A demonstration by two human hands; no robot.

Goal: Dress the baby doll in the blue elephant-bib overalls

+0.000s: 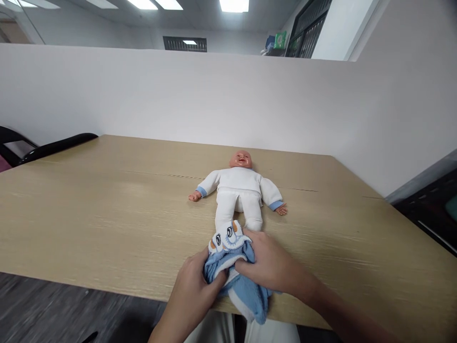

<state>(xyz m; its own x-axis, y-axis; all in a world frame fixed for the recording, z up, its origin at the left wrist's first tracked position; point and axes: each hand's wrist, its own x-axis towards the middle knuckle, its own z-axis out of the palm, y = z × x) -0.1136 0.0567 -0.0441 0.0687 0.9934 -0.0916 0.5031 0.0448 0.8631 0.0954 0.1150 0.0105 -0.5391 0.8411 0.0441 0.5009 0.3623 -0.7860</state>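
Observation:
A baby doll in a white suit with blue cuffs lies face up on the wooden table, head toward the far partition, arms spread. At its feet sits a bunched blue and white garment with cartoon eyes on it. My left hand grips the garment's left side with curled fingers. My right hand is closed on its top right, fingers tucked into the cloth by the doll's feet. Part of the garment hangs over the table's near edge.
A white partition wall stands along the table's far edge. Black chair backs show at the far left. A dark unit sits at the right. Grey floor lies below the near edge.

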